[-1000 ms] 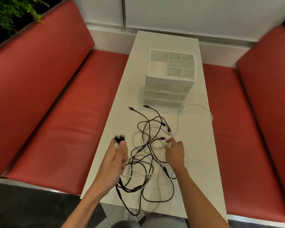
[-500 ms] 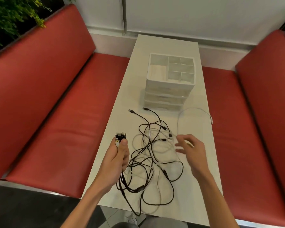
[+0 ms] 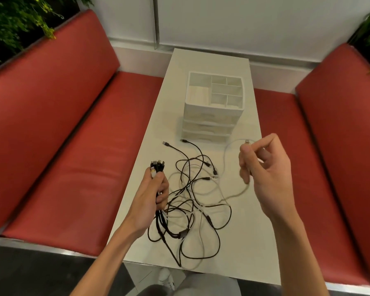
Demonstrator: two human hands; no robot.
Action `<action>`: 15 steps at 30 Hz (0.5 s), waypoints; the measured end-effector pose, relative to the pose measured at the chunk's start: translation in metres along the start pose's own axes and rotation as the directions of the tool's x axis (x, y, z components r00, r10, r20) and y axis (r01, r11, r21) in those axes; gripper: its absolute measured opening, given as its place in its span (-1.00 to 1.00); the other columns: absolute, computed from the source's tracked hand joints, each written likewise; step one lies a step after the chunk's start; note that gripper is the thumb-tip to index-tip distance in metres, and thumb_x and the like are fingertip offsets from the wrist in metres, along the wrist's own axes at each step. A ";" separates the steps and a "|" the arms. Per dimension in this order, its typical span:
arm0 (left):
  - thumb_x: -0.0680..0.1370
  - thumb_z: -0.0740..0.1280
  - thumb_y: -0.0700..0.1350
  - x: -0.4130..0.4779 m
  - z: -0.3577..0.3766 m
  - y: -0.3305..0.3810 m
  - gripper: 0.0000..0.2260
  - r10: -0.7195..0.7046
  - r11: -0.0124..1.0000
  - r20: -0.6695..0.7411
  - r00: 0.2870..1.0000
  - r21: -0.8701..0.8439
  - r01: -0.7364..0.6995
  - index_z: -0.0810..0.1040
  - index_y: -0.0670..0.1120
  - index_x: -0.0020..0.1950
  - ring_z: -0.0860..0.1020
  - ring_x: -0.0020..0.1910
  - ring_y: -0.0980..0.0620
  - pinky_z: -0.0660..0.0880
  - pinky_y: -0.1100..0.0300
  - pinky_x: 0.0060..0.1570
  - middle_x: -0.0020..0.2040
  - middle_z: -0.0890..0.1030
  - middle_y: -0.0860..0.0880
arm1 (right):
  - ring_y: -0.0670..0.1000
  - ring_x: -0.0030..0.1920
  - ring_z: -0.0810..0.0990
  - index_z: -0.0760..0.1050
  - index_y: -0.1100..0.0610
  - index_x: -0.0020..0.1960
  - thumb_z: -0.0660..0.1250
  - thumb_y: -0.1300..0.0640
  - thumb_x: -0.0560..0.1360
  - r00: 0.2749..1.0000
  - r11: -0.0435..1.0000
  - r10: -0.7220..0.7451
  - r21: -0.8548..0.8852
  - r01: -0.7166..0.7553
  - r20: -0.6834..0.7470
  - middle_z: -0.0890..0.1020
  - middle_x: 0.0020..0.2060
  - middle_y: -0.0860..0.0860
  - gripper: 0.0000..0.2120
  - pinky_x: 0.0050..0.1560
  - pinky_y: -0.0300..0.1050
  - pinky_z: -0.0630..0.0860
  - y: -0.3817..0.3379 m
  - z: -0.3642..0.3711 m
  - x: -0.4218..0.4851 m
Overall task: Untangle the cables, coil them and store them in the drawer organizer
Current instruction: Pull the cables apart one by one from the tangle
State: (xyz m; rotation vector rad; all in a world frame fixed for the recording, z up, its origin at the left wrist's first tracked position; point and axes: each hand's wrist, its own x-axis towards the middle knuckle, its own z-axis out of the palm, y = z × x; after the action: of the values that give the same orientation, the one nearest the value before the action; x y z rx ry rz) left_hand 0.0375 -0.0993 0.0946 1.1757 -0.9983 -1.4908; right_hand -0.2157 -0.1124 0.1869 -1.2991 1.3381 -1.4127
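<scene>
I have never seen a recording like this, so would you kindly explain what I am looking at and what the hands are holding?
No machine here: a person works with bare hands, filmed by one head-worn camera looking down. The left hand grips a bundle of cable ends; the right hand pinches one white cable near its plug. On the white table lie tangled black and white cables, with a white drawer organizer behind them. Red benches flank the table.
</scene>
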 end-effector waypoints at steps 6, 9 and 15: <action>0.68 0.18 0.10 -0.010 -0.015 0.008 -0.69 0.053 0.998 -0.027 0.998 0.021 -0.053 0.26 -0.07 -0.13 0.10 -0.38 0.05 0.14 0.27 -0.48 -0.28 0.19 -0.03 | -0.09 -0.33 0.47 0.58 -0.09 -0.05 0.31 -0.20 0.69 0.998 0.768 0.033 -0.640 0.013 0.061 0.58 -0.34 -0.13 -0.76 -0.27 -0.08 0.36 0.034 -0.025 0.003; 0.69 0.19 0.11 -0.017 -0.018 0.007 -0.67 0.065 0.997 -0.042 0.997 0.034 -0.063 0.28 -0.09 -0.13 0.08 -0.37 0.01 0.10 0.23 -0.47 -0.24 0.14 -0.10 | -0.03 -0.08 0.62 0.54 -0.16 0.06 0.23 -0.33 0.66 0.940 0.439 0.308 -0.898 -0.002 0.149 0.67 -0.11 -0.15 -0.72 -0.11 -0.02 0.46 0.086 -0.026 -0.002; 0.78 0.12 0.00 -0.033 -0.027 0.002 -0.72 0.045 0.998 -0.052 0.998 0.040 -0.043 0.28 -0.06 -0.10 0.11 -0.39 0.06 0.12 0.26 -0.47 -0.27 0.24 0.02 | 0.14 0.30 0.63 0.41 -0.22 0.48 0.29 -0.20 0.66 0.764 0.347 0.609 -0.938 -0.012 0.215 0.65 0.33 0.03 -0.60 0.19 0.05 0.55 0.202 -0.014 -0.028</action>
State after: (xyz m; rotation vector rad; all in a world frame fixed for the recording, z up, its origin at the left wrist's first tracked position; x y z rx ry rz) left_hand 0.0671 -0.0688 0.0978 1.2071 -1.0157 -1.4040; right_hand -0.2462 -0.1114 -0.0153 -1.7438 1.8650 0.1972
